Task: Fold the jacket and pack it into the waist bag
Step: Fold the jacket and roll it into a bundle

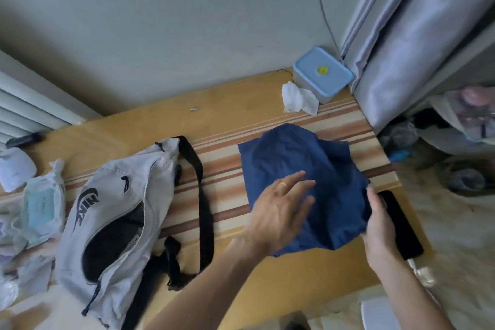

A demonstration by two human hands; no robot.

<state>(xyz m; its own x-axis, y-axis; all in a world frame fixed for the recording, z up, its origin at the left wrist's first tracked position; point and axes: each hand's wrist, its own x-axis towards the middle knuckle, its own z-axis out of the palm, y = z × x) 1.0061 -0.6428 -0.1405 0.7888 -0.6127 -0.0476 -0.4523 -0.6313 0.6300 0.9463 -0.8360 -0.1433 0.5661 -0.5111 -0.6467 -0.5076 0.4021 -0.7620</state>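
Note:
A dark blue jacket (300, 158) lies partly folded into a rough square on the right half of the striped wooden table (219, 126). My left hand (281, 209) rests flat on its near left part, fingers spread, a ring on one finger. My right hand (377, 222) pinches the jacket's right edge near the table's side. The grey waist bag (112, 209) with a black logo and black strap (205, 209) lies to the left, its main zip open and the dark inside showing.
A black phone (401, 225) lies at the table's right edge under my right hand. A light blue box (322, 72) and crumpled tissue (298, 98) sit at the back right. Wipes packs (42, 201) clutter the left. A grey curtain (417, 35) hangs at right.

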